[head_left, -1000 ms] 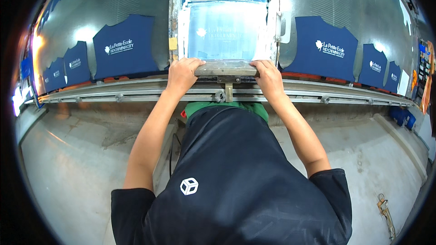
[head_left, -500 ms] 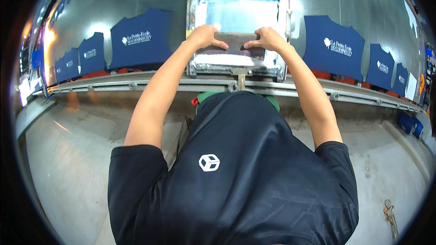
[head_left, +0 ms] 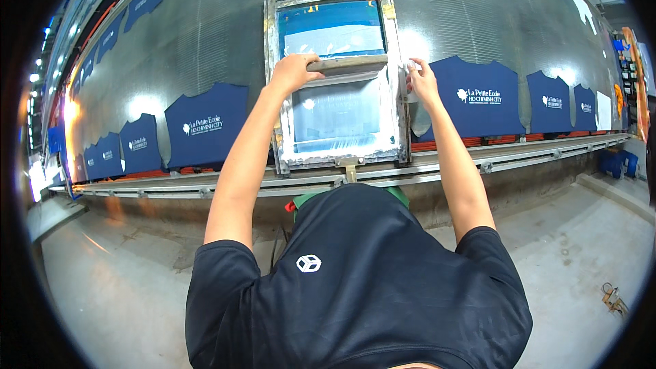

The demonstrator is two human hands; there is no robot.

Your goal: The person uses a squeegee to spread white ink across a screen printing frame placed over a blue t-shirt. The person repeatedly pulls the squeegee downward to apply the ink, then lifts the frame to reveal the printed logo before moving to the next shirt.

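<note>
A screen printing frame with metal edges lies on the long grey table in front of me. Across its middle rests a squeegee with a long grey-brown grip. My left hand is closed on the squeegee's left end. At the frame's right side, my right hand has bent fingers around a pale side handle, which they partly hide. Blue ink shows in the far part of the screen, beyond the squeegee. Just right of the frame lies a navy shirt panel with a white print.
More printed navy panels lie along the table, including one left of the frame. A metal rail runs along the near table edge, close to my body. Blue objects stand near the floor at the right.
The squeegee has moved away from me, from the near end to the screen's middle. My right hand has left it for the frame's right side; my left hand still holds it.
</note>
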